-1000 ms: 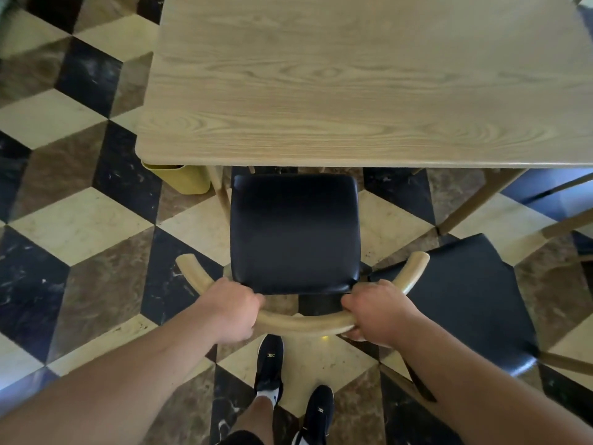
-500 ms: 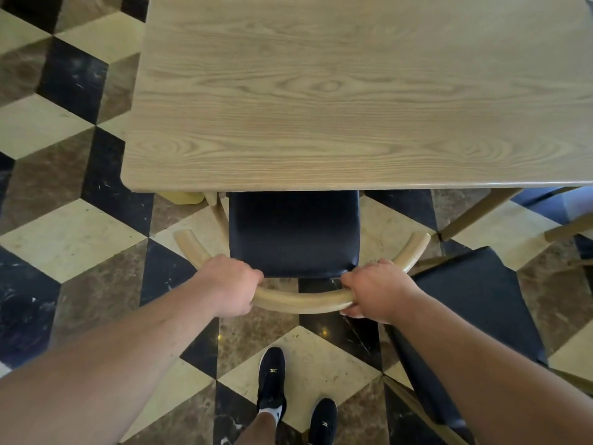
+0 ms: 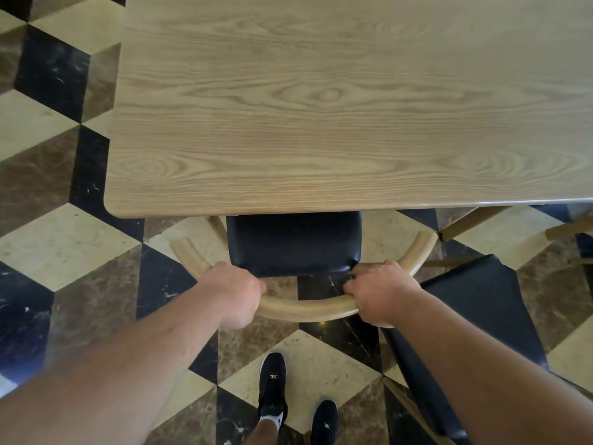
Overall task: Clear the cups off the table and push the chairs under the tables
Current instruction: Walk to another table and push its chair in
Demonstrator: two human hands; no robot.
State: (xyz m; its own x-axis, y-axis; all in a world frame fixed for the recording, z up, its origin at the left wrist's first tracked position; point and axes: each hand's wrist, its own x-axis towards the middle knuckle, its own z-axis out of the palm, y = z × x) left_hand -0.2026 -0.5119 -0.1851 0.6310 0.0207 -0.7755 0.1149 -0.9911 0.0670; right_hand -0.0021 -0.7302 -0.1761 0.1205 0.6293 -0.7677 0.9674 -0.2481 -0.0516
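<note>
Only one view here, the head cam, so this is all from there. Both my hands are wrapped around the curved wooden backrest [image 3: 308, 308] of the chair [image 3: 293, 244] in the middle of the frame: left hand [image 3: 232, 292] closed on the rail left of centre, right hand [image 3: 378, 292] closed on it right of centre. The black seat sits partly under the near edge of the wooden table [image 3: 321, 107], with its rear part poking out, so I'd say this one's mostly in but not flush. No cups anywhere on the tabletop that I can see.

What could go wrong: the backrest's two curved ends stick up toward the table edge, and if the rail sits as high as the tabletop it'll knock against it before the seat is fully under. Pushing harder with one hand than the other would skew the chair into the table leg I can just see left of the seat. Also, a second chair [image 3: 475, 316] sits angled at lower right, just beside my right forearm, easy to bump.

Hidden stuff: the front of the seat and the chair's front legs are under the tabletop, the table runs off the top and right of the frame, so I can't rule out cups out there, and my fingers are curled under the rail out of sight.
</note>
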